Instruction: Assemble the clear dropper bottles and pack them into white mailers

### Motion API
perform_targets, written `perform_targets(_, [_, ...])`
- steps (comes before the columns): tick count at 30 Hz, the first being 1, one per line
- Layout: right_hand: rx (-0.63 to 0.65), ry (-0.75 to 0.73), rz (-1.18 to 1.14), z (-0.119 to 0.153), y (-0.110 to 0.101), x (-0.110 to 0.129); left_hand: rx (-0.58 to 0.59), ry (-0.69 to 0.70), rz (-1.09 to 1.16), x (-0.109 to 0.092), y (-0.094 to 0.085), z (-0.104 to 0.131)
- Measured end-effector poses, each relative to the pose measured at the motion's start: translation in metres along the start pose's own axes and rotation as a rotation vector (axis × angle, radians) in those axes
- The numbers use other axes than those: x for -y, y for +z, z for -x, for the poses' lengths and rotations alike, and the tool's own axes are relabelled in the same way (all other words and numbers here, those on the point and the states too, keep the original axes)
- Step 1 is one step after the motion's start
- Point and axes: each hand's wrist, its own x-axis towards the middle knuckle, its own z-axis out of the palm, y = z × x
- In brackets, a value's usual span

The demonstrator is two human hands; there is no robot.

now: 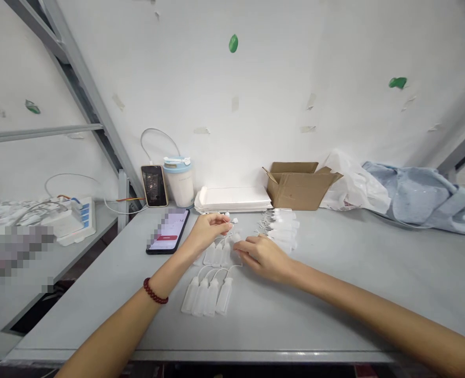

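Observation:
My left hand (212,231) is above the table with thumb and fingers pinched on a thin white cord that has a small white end piece (235,221). Just to its right, my right hand (266,257) has its fingers closed at a small translucent white piece (237,235), largely covered by the fingertips. Below the hands lies a row of flat, white, bottle-shaped pieces (207,296) with curved cords. Another group of such pieces (217,253) rests behind that row, partly under my left hand. More corded white pieces (283,228) are stacked beyond my right hand.
A phone (168,231) lies left of my left hand; another phone (154,185) leans by a blue-lidded cup (181,184). Along the wall are a white foam tray (234,198), an open cardboard box (301,189), a plastic bag (354,184) and blue cloth (421,194).

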Motion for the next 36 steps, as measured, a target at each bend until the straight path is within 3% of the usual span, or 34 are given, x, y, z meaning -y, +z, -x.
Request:
perform_targets(6, [-0.297, -0.081, -0.003, 0.021, -0.005, -0.014, 0.084, -0.048, 0.085, 0.001, 0.002, 0.003])
perform_targets(9, [-0.367, -0.086, -0.105, 0.03, -0.009, -0.014, 0.148, -0.057, 0.083, 0.001, 0.006, 0.005])
perform_targets(17, [-0.383, 0.019, -0.413, 0.041, -0.018, -0.002, 0.243, -0.02, 0.103, 0.0, 0.014, 0.013])
perform_targets(27, [-0.34, 0.081, -0.515, 0.041, -0.022, 0.001, 0.176, 0.042, 0.145, -0.01, 0.021, 0.025])
perform_targets(36, [-0.266, 0.109, -0.568, 0.043, -0.023, 0.001, 0.227, 0.07, 0.089, -0.013, 0.024, 0.029])
